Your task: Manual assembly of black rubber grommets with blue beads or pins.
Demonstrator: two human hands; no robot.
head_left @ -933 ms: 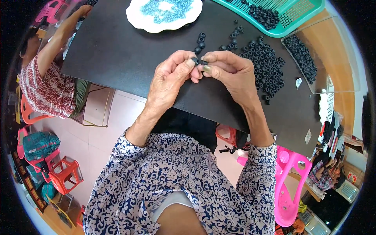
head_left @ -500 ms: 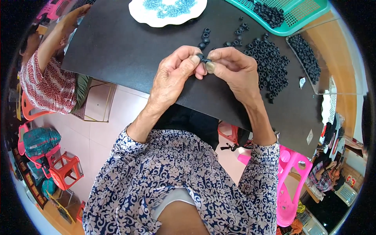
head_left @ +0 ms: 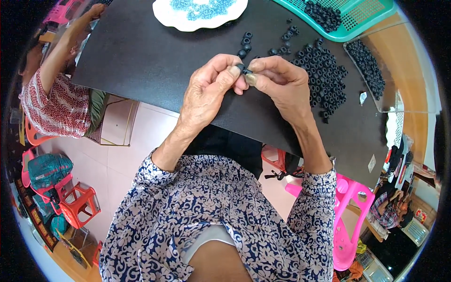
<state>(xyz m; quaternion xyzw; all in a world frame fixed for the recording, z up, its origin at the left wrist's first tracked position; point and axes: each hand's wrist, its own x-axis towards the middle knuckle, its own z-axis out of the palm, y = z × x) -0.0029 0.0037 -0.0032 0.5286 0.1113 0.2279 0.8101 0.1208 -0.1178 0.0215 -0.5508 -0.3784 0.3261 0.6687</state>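
Observation:
Above the near edge of the dark table (head_left: 150, 56), my two hands meet. My left hand (head_left: 209, 89) pinches a small round black part (head_left: 240, 68) between thumb and fingers. Against it, my right hand (head_left: 282, 87) pinches a smaller black piece (head_left: 247, 72), mostly covered by the fingertips; the two parts touch. Just beyond the left fingers stands a short row of black round parts (head_left: 246, 47). To the right of my right hand lies a large pile of black ring-shaped parts (head_left: 324, 77) with holes, and a few more parts (head_left: 285, 48) trail off behind it.
A white scalloped plate (head_left: 162, 16) of small blue pieces sits at the far side. At the far right are a green basket (head_left: 350, 35) and a clear tray (head_left: 347, 49), both holding black parts. A person in a red patterned shirt (head_left: 54, 103) sits to the left.
Both hands keep nearly the same place and grip. The smaller black piece seems slightly closer to the round part, with the right fingertips shifted a little left.

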